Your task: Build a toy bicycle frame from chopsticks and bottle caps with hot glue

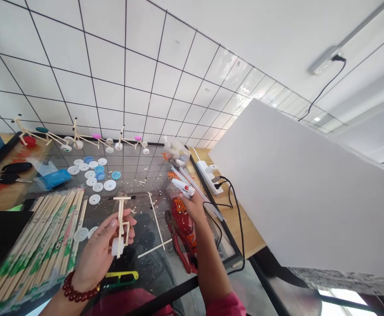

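Observation:
My left hand (104, 237), with a dark red bead bracelet at the wrist, holds a small wooden stick frame (120, 219) upright. The frame has a crossbar with black ends at its top and a white round cap (117, 246) low on it. My right hand (193, 204) is closed around a white glue gun (183, 187), its tip pointing up and left. Loose wooden sticks (155, 219) lie on the glass tabletop between my hands. Red-handled pliers (180, 245) rest beneath my right forearm.
Bundled sticks (43, 245) fill the left, near a blue packet (55, 179) and scattered round caps (109, 184). Three stick models (96, 137) stand along the tiled wall. A yellow cutter (122, 276) lies in front. Right: a power strip (209, 177), black cables and a large white board (303, 193).

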Demonstrator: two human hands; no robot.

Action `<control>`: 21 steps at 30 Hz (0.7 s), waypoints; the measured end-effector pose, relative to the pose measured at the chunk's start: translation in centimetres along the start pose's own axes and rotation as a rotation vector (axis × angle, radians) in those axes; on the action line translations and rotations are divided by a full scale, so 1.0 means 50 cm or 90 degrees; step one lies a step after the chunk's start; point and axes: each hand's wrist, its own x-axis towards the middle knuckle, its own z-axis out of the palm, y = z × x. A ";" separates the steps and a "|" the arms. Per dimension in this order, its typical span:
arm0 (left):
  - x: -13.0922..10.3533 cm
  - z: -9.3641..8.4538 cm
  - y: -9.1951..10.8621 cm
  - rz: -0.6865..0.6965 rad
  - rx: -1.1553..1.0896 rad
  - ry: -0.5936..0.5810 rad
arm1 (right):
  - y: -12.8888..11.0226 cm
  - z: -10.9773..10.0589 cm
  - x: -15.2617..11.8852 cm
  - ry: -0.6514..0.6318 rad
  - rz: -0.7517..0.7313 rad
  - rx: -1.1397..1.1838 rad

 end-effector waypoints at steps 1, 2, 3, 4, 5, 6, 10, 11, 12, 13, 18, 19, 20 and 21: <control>-0.002 0.002 0.002 0.002 0.004 0.001 | 0.009 0.001 0.002 0.002 0.008 -0.011; -0.005 0.004 0.003 0.004 0.008 0.000 | 0.017 0.002 0.004 0.004 0.017 -0.024; -0.007 0.005 0.005 0.006 0.010 -0.002 | 0.023 0.003 0.005 0.005 0.027 -0.036; -0.009 0.007 0.006 0.009 0.012 -0.005 | 0.028 0.005 0.006 0.006 0.035 -0.048; -0.010 0.009 0.007 0.011 0.014 -0.008 | 0.031 0.007 0.006 0.006 0.040 -0.058; -0.011 0.010 0.008 0.012 0.016 -0.011 | 0.033 0.008 0.007 0.005 0.042 -0.066; -0.012 0.013 0.008 0.019 0.020 -0.024 | 0.027 0.002 0.008 0.001 0.044 -0.093; -0.012 0.014 0.007 0.020 0.019 -0.027 | 0.023 -0.004 0.006 -0.005 0.042 -0.102; -0.012 0.014 0.006 0.022 0.018 -0.030 | 0.019 -0.013 0.003 -0.015 0.036 -0.114; -0.013 0.014 0.005 0.023 0.017 -0.032 | 0.014 -0.023 -0.003 -0.026 0.027 -0.129; -0.016 0.013 -0.003 0.020 0.009 -0.061 | -0.041 -0.065 -0.062 0.175 0.005 -0.260; -0.016 0.013 -0.004 0.014 0.008 -0.066 | -0.062 -0.063 -0.075 0.258 -0.017 -0.263; -0.016 0.014 -0.006 0.006 0.007 -0.070 | -0.084 -0.054 -0.087 0.305 -0.063 -0.245; -0.017 0.014 -0.007 -0.005 0.008 -0.072 | -0.108 -0.041 -0.097 0.289 -0.125 -0.204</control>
